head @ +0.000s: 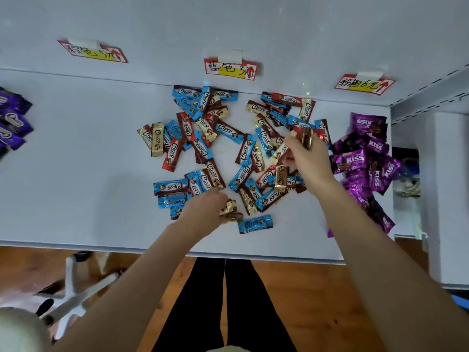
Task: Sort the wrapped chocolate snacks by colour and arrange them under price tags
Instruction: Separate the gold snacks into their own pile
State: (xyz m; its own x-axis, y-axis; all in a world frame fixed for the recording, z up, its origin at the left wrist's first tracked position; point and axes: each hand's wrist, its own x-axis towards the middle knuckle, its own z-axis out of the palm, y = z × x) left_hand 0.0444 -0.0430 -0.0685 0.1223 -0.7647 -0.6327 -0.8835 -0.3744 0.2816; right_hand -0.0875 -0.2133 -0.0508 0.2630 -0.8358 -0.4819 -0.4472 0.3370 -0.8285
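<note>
head view looks down on a white shelf [76, 161] with a loose pile of choco bars [203, 146] in blue, red and gold wrappers, all mingled, spread below the middle price tag [229, 68]. two more are taped to the back wall: the left price tag [92, 50] and the right price tag [364, 83]. purple kiss packs [365, 158] lie heaped at the right end, below the right one, and darker purple packs [12, 118] sit at the far left edge. the left hand [203, 207] is at the near edge of the pile, its fingers curled round a few gold bars [228, 210]. the right hand [307, 158] hangs over the right part of the pile, fingertips pinching a small bunch of gold-and-brown bars [305, 137]; how many, i cannot tell.

the step in hand looks like pulling the gold ones out of the mix, and the sort seems early, since the three colours lie crossed over one another. the next move calls for either one more pick without loosing what is already held, or carrying both handfuls to a bare stretch of shelf under a tag. foil is slick, so a full grip may shed a bar back into the pile.
</note>
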